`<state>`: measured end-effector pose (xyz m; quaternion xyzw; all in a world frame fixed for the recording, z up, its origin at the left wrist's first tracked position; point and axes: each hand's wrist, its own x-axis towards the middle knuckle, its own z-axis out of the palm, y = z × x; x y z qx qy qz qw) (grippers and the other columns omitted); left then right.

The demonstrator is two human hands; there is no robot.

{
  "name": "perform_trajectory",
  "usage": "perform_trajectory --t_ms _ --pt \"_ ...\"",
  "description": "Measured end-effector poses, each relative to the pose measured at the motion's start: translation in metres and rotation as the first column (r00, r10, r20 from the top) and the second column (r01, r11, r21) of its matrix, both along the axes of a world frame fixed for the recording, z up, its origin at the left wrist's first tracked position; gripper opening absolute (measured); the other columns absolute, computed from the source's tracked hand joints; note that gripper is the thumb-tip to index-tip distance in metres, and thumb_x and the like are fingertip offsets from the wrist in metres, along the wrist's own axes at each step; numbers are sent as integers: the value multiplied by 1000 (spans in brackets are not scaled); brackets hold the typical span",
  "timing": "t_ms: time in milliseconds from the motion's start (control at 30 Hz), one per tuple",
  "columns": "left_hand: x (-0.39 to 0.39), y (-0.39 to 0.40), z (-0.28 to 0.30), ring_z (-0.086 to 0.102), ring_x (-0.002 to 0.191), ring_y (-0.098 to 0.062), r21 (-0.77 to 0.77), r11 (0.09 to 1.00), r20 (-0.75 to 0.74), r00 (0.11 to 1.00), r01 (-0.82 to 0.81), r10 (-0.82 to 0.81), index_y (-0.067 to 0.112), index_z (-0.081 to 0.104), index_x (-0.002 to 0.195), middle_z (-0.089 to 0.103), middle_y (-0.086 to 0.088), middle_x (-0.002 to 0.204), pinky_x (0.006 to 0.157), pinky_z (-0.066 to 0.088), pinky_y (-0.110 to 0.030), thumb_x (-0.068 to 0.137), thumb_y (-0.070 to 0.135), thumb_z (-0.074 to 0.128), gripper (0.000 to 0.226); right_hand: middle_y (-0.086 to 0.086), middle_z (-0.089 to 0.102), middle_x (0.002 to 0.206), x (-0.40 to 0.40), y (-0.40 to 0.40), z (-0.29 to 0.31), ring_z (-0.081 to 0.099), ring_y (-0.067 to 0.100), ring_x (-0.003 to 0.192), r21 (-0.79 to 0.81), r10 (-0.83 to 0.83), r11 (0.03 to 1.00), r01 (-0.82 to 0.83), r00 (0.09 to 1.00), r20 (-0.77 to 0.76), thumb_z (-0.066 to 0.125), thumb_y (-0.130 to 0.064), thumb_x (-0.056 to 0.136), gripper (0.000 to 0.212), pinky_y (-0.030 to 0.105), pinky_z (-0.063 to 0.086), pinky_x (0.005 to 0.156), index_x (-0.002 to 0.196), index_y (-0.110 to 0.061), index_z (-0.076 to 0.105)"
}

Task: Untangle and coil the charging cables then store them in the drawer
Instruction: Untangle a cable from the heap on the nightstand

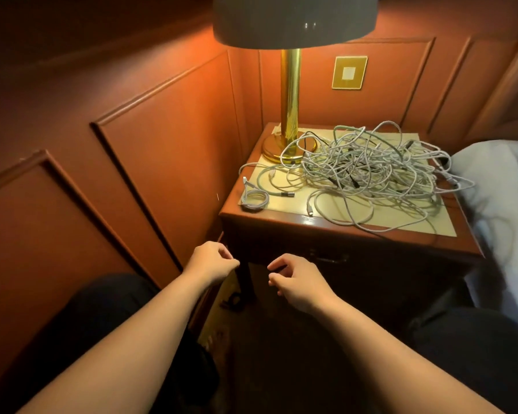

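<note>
**Operator:** Wood-panelled walls enclose a corner where the nightstand point(284, 220) stands beside a bed point(500, 186), lit by a brass lamp point(290, 115). Confirm the work status.

**Technician:** One small coiled cable point(254, 200) lies at the front-left corner of the top. The main tangle of cables point(368, 165) covers the centre and right of the top, and some strands run up to the lamp base. The drawer point(326, 258) sits below the top, its front in shadow. It appears closed, though the dim light makes this uncertain.

**Operator:** State the hand condition.

**Technician:** The left hand point(211, 261) and the right hand point(296, 282) hang in front of the nightstand, below its top edge. Fingers on both are loosely curled. Neither holds anything visible.

**Operator:** Where are the cables relative to the fingers?

**Technician:** Well apart. The tangle lies above and beyond both hands, toward the right. The coiled cable is nearest the left hand, yet is not touched. The drawer handle lies just right of the right hand.

**Operator:** Recommended procedure for the current step?

**Technician:** Judgement only: locate a free connector point(311, 211) at the front of the tangle and trace that one cable back. Lift loops off instead of pulling, since pulling likely tightens knots. Keep strands clear of the lamp base. Coil each freed cable loosely and set it by the finished coil.
</note>
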<state>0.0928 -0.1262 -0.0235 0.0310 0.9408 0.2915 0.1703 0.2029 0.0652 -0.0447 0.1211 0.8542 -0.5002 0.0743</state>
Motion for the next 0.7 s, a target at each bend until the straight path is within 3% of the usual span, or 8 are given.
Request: perform_trajectory --t_ms 100,200,267,367,433,500,600,700 --pt "-1 -4 -34 65 88 -18 -42 999 54 998 -18 20 21 72 84 70 0 94 73 53 -31 89 31 74 11 -7 72 104 -4 -9 -23 69 10 92 55 35 998 -38 998 55 66 -33 96 23 29 58 83 119 -31 69" --pt "2 -14 -79 65 108 -26 -179 983 152 987 -26 54 16 68 118 67 -8 124 85 53 -32 89 31 72 34 -6 71 107 -12 -15 -52 68 12 96 105 75 991 -87 990 117 66 -33 97 27 32 58 87 124 -30 67" --pt "4 -16 -104 61 116 -31 -261 965 215 973 -23 81 13 59 132 61 -10 130 87 51 -33 90 29 71 46 -4 71 111 -18 -16 -76 68 14 99 129 103 983 -127 978 182 66 -35 97 31 33 58 89 128 -29 66" --pt "-2 -12 -139 63 108 -32 -293 955 287 950 -33 121 14 57 115 59 -8 117 90 58 -40 83 27 67 36 -1 69 115 -34 -20 -118 67 19 108 127 98 982 -142 948 304 66 -35 98 35 27 51 87 132 -28 64" --pt "-8 -9 -172 64 110 -33 -342 940 330 938 17 103 13 61 120 62 -11 120 90 58 -38 78 35 59 48 4 68 120 -40 -25 -145 65 22 113 57 54 995 -79 932 357 66 -27 99 33 22 44 84 132 -24 65" --pt "-19 -5 -213 64 117 -34 -350 935 311 949 61 54 14 62 132 63 -12 129 92 55 -37 85 38 55 54 7 68 123 -49 -32 -176 64 22 109 -32 -3 999 18 916 400 65 -20 100 30 22 42 82 130 -20 66" --pt "-29 6 -253 66 110 -29 -338 935 317 948 108 5 12 65 126 67 -9 122 89 55 -37 99 23 57 30 -1 63 102 -62 -41 -224 59 15 93 -163 -85 972 172 895 439 64 -12 101 22 24 43 78 122 -19 64" --pt "-46 4 -311 68 101 -28 -300 943 335 941 143 -36 17 71 112 70 -7 109 90 57 -42 99 32 61 23 -1 59 96 -77 -49 -271 54 17 89 -180 -136 953 242 878 460 64 0 98 25 24 41 71 122 -8 63"
